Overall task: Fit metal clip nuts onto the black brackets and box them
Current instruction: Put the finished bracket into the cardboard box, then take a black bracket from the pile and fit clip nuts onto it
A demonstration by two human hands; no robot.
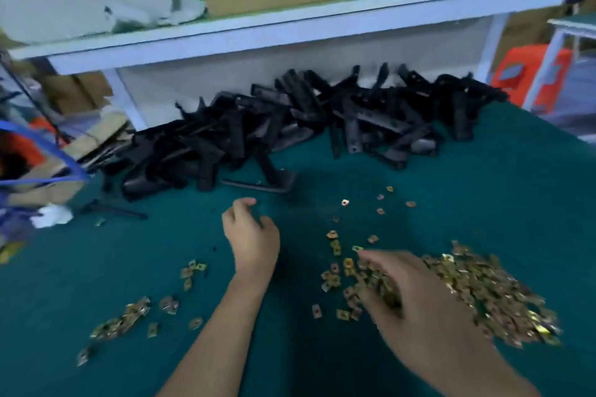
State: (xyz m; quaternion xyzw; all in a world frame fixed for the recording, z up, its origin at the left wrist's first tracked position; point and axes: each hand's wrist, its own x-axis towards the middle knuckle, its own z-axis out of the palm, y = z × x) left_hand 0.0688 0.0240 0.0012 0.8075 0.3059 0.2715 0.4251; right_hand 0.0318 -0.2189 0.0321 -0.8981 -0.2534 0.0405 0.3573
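Head view: looks like we're barely started. Black brackets (306, 126) sit heaped across the upper middle, clip nuts (483, 293) piled lower right. Our right hand (419, 303) is down in the nuts, too blurry to tell if it's got one. Left hand (253, 235) hangs loosely curled and empty, centre frame.

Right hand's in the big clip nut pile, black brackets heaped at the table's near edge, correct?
No: the head view shows the black brackets heaped at the far edge of the table, below the white shelf. The right hand is in the big clip nut pile.
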